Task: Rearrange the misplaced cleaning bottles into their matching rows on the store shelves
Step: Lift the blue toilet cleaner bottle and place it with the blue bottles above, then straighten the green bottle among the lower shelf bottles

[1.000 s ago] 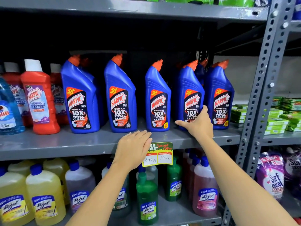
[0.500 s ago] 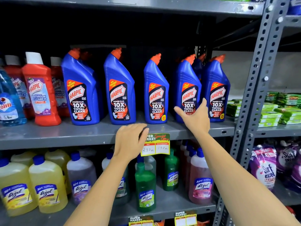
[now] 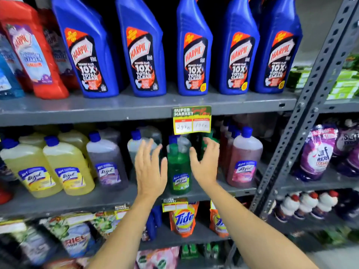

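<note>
A green Lizol bottle [image 3: 179,169] stands at the front of the middle shelf [image 3: 77,202]. My left hand [image 3: 150,171] is just left of it and my right hand [image 3: 206,164] just right of it, both with fingers spread and holding nothing. Neither clearly touches the bottle. Left of it stand a grey-green bottle [image 3: 136,148], a purple bottle [image 3: 106,162] and yellow Lizol bottles [image 3: 68,167]. A pink Lizol bottle [image 3: 243,158] stands to the right. Blue Harpic bottles [image 3: 142,47] line the upper shelf, with a red Harpic bottle [image 3: 33,51] at their left.
A price tag [image 3: 192,120] hangs from the upper shelf edge just above my hands. A grey perforated upright [image 3: 303,117] bounds the bay on the right, with Surf Excel pouches [image 3: 318,152] beyond. Tide pouches [image 3: 183,220] and detergent packs fill the lower shelf.
Both hands dropped from the Harpic shelf to the shelf below and now flank the green bottle. The view tilted down and moved closer.
</note>
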